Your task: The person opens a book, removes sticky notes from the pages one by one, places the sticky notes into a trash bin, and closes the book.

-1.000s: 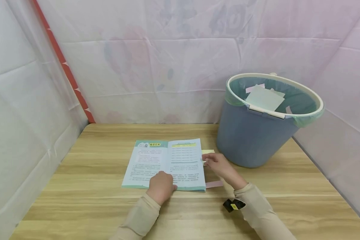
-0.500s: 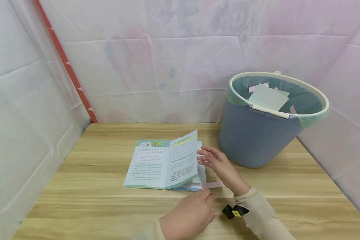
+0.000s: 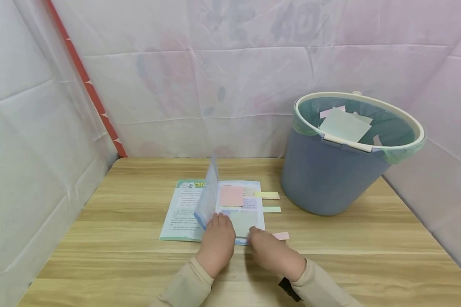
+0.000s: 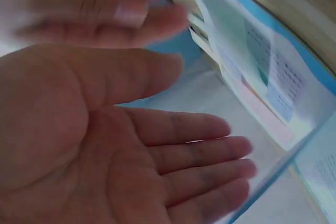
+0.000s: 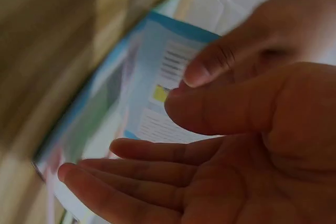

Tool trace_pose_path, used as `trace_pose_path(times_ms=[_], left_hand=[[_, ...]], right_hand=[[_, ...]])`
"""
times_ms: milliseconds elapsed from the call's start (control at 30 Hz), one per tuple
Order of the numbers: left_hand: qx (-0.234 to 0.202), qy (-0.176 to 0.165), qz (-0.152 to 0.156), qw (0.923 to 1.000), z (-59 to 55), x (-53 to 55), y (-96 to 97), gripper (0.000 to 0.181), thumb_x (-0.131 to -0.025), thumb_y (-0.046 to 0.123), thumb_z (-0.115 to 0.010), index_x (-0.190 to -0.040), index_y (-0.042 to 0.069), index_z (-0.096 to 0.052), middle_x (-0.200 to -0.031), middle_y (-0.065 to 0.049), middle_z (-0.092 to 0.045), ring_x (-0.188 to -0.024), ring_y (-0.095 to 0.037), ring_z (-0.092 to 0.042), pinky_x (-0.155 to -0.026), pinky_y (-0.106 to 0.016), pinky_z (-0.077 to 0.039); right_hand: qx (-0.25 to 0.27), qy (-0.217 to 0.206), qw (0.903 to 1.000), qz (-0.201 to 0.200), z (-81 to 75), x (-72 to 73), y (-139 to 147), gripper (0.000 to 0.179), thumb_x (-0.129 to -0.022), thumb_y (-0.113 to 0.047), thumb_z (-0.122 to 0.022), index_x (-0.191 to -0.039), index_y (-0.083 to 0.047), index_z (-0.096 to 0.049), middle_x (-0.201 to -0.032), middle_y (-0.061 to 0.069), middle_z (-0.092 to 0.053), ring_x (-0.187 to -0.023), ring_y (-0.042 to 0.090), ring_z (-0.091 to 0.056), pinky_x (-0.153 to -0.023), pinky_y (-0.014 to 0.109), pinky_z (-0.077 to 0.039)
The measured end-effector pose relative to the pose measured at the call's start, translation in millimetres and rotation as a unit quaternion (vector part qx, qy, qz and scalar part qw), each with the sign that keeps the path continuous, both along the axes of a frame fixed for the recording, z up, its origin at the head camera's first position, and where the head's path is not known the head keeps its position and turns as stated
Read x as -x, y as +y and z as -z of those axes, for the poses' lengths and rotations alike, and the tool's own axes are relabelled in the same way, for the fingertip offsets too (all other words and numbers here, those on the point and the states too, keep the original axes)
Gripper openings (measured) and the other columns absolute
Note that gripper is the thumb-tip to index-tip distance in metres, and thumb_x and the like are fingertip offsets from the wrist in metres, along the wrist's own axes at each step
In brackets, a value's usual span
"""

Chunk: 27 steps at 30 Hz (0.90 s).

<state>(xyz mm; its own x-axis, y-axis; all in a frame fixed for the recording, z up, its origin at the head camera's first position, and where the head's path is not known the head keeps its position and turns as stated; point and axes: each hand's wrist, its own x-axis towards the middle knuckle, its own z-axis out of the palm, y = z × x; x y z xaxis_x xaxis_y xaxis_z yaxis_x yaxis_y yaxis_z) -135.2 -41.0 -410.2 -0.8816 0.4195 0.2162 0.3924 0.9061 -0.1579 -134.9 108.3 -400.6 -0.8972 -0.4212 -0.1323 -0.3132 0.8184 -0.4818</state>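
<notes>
An open booklet (image 3: 180,213) lies on the table, one page (image 3: 209,196) standing nearly upright along its spine. On the right-hand page are a pink sticky note (image 3: 231,196) and a pale green sticky note (image 3: 244,223). My left hand (image 3: 217,241) is at the foot of the raised page, and its fingers (image 4: 199,156) are straight in the left wrist view. At the lower right corner of the green note is my right hand (image 3: 272,251); in the right wrist view its fingers (image 5: 142,182) are extended and grip nothing visible.
Yellow (image 3: 267,195), green (image 3: 272,209) and pink (image 3: 281,236) paper tabs stick out from the booklet's right edge. A blue-grey bin (image 3: 322,175) with a green liner stands behind at right, holding paper pieces (image 3: 345,124). White cloth (image 3: 157,102) surrounds the wooden table (image 3: 111,204).
The right page has lifted and swung left, uncovering the sticky notes and tabs. My left hand went right, then back to the spine; my right hand moved down to the green note.
</notes>
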Motion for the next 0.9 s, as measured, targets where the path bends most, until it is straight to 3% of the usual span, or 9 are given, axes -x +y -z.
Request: trace_pose_path(times_ms=[200,300,400,533,633,767,900], left_hand=[[0.032,-0.021,-0.024,0.9990,-0.4,4.6,-9.2,0.025,-0.087,0.012,-0.065,-0.100,-0.009,-0.067,-0.097,-0.020,-0.067,-0.095,-0.031,-0.064,-0.085,-0.035,-0.053],[0.005,-0.031,-0.028,0.9991,0.4,7.4,-13.7,0.015,-0.085,0.008,-0.067,-0.083,-0.007,-0.067,-0.078,-0.016,-0.064,-0.077,-0.027,-0.065,-0.069,-0.034,-0.056],[-0.047,-0.069,-0.031,0.9960,0.3,11.3,-18.1,0.016,-0.084,0.005,-0.067,-0.072,-0.004,-0.064,-0.065,-0.012,-0.058,-0.064,-0.024,-0.062,-0.055,-0.035,-0.055],[-0.091,-0.126,-0.040,0.9870,2.6,18.7,-22.7,0.019,-0.087,0.008,-0.068,-0.070,-0.001,-0.064,-0.064,-0.010,-0.059,-0.060,-0.022,-0.063,-0.049,-0.036,-0.054],[-0.087,-0.142,-0.037,0.9854,5.1,22.7,-23.9,0.020,-0.085,0.014,-0.071,-0.071,0.002,-0.065,-0.066,-0.008,-0.062,-0.061,-0.021,-0.065,-0.050,-0.035,-0.054],[-0.081,-0.149,-0.033,0.9849,6.0,24.7,-23.3,0.019,-0.082,0.017,-0.076,-0.072,0.003,-0.066,-0.066,-0.006,-0.064,-0.061,-0.021,-0.065,-0.051,-0.034,-0.055],[-0.080,-0.150,-0.033,0.9849,6.1,24.1,-21.5,0.021,-0.080,0.018,-0.077,-0.069,0.004,-0.066,-0.063,-0.005,-0.063,-0.058,-0.019,-0.064,-0.049,-0.033,-0.053]], right_hand=[[-0.031,0.016,0.9990,-0.027,8.0,-5.8,-2.9,0.007,-0.093,0.003,-0.054,-0.089,0.009,-0.052,-0.072,0.009,-0.050,-0.069,0.018,-0.053,-0.062,0.037,-0.050],[-0.032,0.021,0.9988,-0.031,7.9,-5.4,-2.0,0.010,-0.094,0.001,-0.053,-0.087,0.007,-0.051,-0.070,0.007,-0.048,-0.067,0.017,-0.051,-0.060,0.036,-0.049],[-0.030,0.034,0.9985,-0.030,7.7,-4.6,-1.4,0.011,-0.094,0.001,-0.054,-0.085,0.007,-0.051,-0.068,0.007,-0.047,-0.064,0.017,-0.049,-0.056,0.035,-0.047],[-0.039,0.096,0.9943,-0.025,10.4,-0.2,-3.2,0.014,-0.088,0.001,-0.065,-0.083,0.006,-0.053,-0.069,0.007,-0.047,-0.062,0.017,-0.044,-0.055,0.034,-0.045],[-0.055,0.179,0.9821,-0.023,14.9,5.1,-5.1,0.022,-0.078,-0.002,-0.076,-0.086,0.004,-0.056,-0.074,0.007,-0.048,-0.066,0.018,-0.043,-0.060,0.033,-0.045],[-0.062,0.285,0.9558,-0.032,22.1,12.9,-5.4,0.033,-0.066,-0.003,-0.086,-0.085,-0.001,-0.059,-0.078,0.006,-0.049,-0.069,0.019,-0.045,-0.063,0.030,-0.044],[-0.059,0.345,0.9359,-0.038,28.8,18.9,-5.1,0.030,-0.065,-0.001,-0.085,-0.079,-0.004,-0.059,-0.074,0.003,-0.049,-0.067,0.019,-0.047,-0.059,0.028,-0.044]])
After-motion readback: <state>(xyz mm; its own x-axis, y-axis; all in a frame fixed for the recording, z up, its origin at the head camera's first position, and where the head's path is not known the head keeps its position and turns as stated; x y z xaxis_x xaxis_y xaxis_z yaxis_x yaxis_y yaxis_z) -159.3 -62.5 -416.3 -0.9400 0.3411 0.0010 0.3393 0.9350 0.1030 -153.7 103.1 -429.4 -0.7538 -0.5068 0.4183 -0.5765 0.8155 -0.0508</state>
